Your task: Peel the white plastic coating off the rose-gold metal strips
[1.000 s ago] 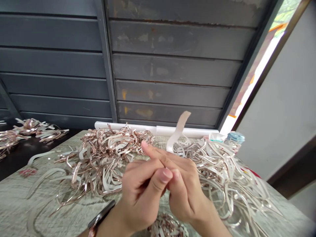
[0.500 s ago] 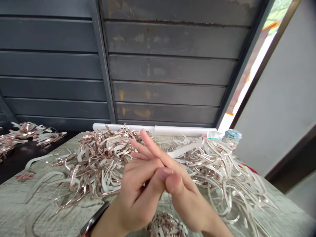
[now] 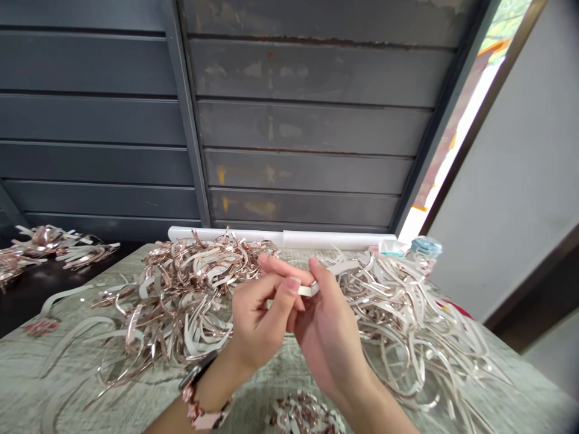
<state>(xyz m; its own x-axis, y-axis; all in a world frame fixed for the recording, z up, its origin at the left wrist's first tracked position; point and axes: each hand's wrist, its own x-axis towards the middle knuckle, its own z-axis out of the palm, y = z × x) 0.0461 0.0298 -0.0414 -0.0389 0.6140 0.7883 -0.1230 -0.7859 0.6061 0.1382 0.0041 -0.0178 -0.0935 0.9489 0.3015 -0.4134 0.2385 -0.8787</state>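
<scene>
My left hand (image 3: 260,316) and my right hand (image 3: 328,337) meet above the middle of the table. A short stretch of white strip (image 3: 307,290) shows between them. The left thumb and fingers pinch one end of it, and the right fingers close on the other end. The rest of the strip is hidden in my hands. Behind the left hand lies a tangled heap of rose-gold and white strips (image 3: 199,289). Beyond the right hand is a second heap of looser curled strips (image 3: 407,307). Small folded pieces (image 3: 307,413) are piled below my wrists.
White rolls (image 3: 335,239) lie along the table's back edge, against a dark slatted panel (image 3: 312,126). A jar with a blue lid (image 3: 425,247) and a tissue pack (image 3: 391,247) stand at back right. More strips (image 3: 49,241) rest on a black surface at left.
My hands have turned and drawn slightly apart. The raised fingers have curled in, and a white strip now shows between them. The left wrist's watch and pink band have come into view.
</scene>
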